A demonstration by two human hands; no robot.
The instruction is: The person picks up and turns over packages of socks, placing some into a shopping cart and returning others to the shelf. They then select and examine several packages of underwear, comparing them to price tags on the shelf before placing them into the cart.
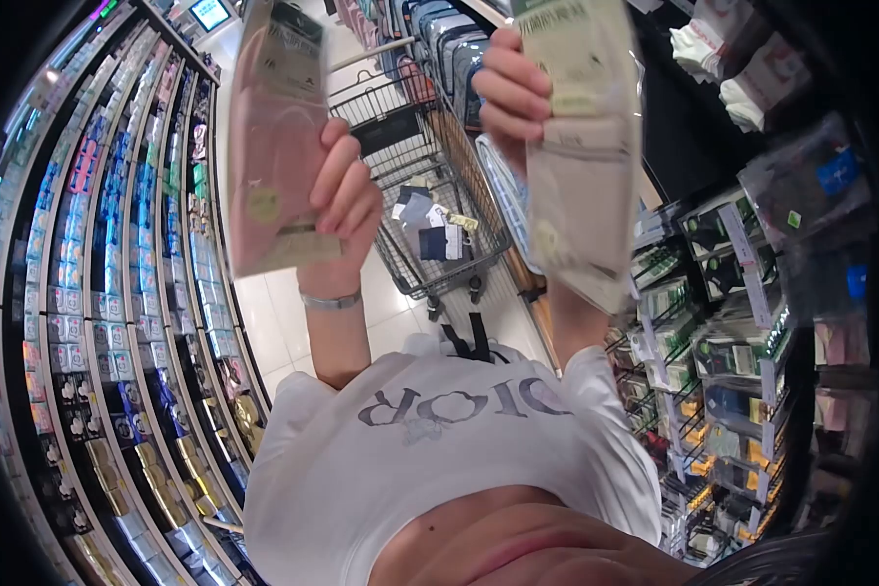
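Observation:
My left hand (347, 190) grips the right edge of a clear plastic packet with pink fabric (275, 161) inside, its dark header card at the top. A bracelet circles that wrist. My right hand (511, 93) has its fingers wrapped round the left edge of a second flat packet (586, 186), this one with beige-grey folded fabric and a pale printed card. Both packets are held up side by side, apart from each other. Between and beyond them stands a black wire shopping cart (439, 278) holding several small dark, white and grey items (432, 223).
Tall shelves (107, 322) of small colourful packs curve along the left. On the right, racks carry hanging packaged goods (728, 352). Folded or hanging garments (444, 49) are behind the cart. Pale floor tiles (283, 313) show between shelf and cart. A lit screen (208, 13) is at top left.

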